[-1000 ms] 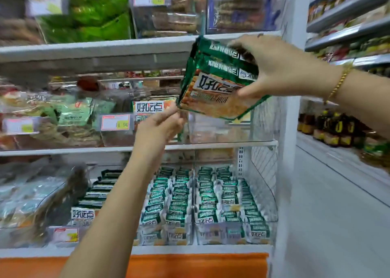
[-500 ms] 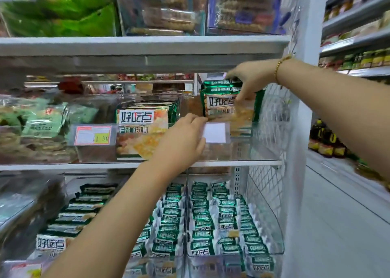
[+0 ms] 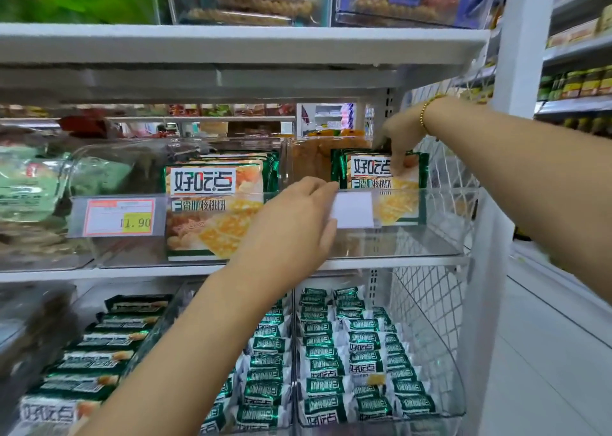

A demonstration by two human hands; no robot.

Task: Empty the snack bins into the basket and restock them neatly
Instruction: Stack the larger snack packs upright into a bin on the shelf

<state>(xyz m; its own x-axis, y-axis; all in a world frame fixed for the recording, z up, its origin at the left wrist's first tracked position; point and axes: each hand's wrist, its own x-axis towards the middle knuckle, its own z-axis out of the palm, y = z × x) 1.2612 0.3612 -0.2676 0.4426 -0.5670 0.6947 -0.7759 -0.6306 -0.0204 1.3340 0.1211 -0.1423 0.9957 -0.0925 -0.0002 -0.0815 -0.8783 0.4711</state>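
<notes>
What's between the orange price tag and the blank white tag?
In the head view, a green biscuit pack standing in its clear bin, then the left hand against the white tag.

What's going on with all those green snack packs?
A person is stocking a shop shelf. Their right hand pinches green packs, standing them upright in the clear bin at the right of the middle level. Their left hand rests on that bin's front, beside a blank white label. The next bin to the left holds a row of the same packs.
</notes>
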